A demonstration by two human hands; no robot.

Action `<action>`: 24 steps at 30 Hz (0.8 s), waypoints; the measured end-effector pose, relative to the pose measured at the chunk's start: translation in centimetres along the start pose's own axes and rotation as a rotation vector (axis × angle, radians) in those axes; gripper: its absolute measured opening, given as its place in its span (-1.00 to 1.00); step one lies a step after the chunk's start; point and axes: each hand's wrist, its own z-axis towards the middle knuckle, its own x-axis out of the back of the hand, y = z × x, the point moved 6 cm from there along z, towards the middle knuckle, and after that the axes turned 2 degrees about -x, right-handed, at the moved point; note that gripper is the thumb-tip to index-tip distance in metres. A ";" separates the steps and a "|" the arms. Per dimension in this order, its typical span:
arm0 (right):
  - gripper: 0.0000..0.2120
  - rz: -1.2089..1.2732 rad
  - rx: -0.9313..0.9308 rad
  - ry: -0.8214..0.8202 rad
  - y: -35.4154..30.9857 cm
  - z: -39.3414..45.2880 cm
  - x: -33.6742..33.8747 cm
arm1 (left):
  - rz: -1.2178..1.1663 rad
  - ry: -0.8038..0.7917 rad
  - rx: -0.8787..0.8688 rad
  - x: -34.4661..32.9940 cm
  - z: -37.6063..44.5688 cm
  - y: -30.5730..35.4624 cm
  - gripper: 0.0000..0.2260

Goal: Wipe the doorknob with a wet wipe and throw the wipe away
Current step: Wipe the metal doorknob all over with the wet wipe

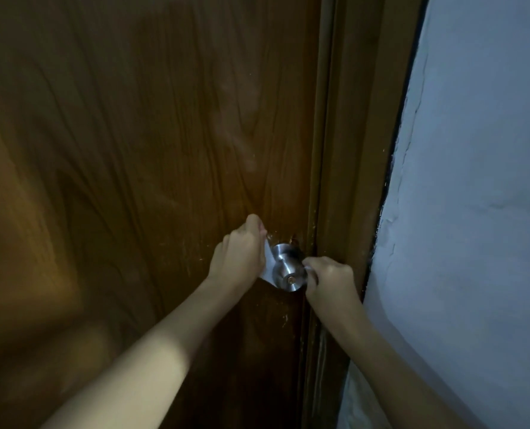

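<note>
Head view looks down along a brown wooden door (pixel 139 150) in dim light, and much is hard to read. Most of the wet wipe (pixel 267 264) is hidden: only a pale strip shows between the left hand (pixel 239 258) and the doorknob (pixel 288 270), plus a small white bit at the fingertips of the right hand (pixel 328 278). Whether the wipe runs behind the knob's neck cannot be made out. Both forearms are cut off by the bottom edge of the frame, and the left part of the door is lost in blur and shadow.

Left hand is curled closed, its fingers pinching the wipe's end just left of the knob, with the thumb raised toward the door. Right hand is likewise closed into a loose fist, gripping the other end just right of the knob, close to the door frame (pixel 350 181).

Between the two hands sits the doorknob, round, brushed silver metal, with a small keyhole in the centre of its face. It is mounted near the door's right edge, where scuffs and pale scratches mark the wood. A rough whitish wall (pixel 474 181) fills the right side.
</note>
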 end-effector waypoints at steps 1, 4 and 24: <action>-0.83 0.001 -0.020 -0.022 0.1 0.0 0.0 | -0.003 0.019 -0.005 0.4 0.4 0.0 -0.87; -0.85 0.023 -0.018 0.038 -0.6 0.8 1.5 | -0.004 -0.035 0.037 -0.3 -0.1 -0.4 -0.87; -0.90 0.257 -0.182 -0.045 -0.1 -0.4 2.7 | -0.157 0.126 0.022 0.8 -0.7 -0.9 -0.89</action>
